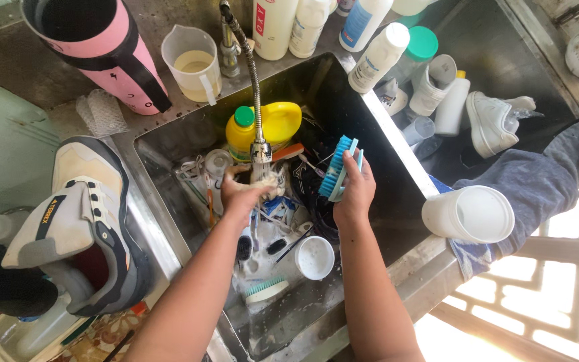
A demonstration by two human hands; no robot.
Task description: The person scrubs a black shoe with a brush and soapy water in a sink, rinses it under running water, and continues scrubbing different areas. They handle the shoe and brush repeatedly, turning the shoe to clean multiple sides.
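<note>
Forearms reach down into a steel sink (169, 144) cluttered with brushes and bottles. Right hand (353, 194) is clenched around a blue, bristled plastic scrub brush (338, 167), held upright above the basin. Left hand (242, 191) grips the sprayer head of the flexible metal faucet (252, 87).

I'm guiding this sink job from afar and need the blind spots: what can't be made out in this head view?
- What the left hand grips under the faucet head: fingers and foam hide it.
- Bristles of the blue brush in the right hand: turned away.
- Sink bottom: buried under brushes, a white cup and suds.
- Dark shoe in the sink: mostly covered by the hands.
- Tan shoe toe: cut off at the left.
</note>
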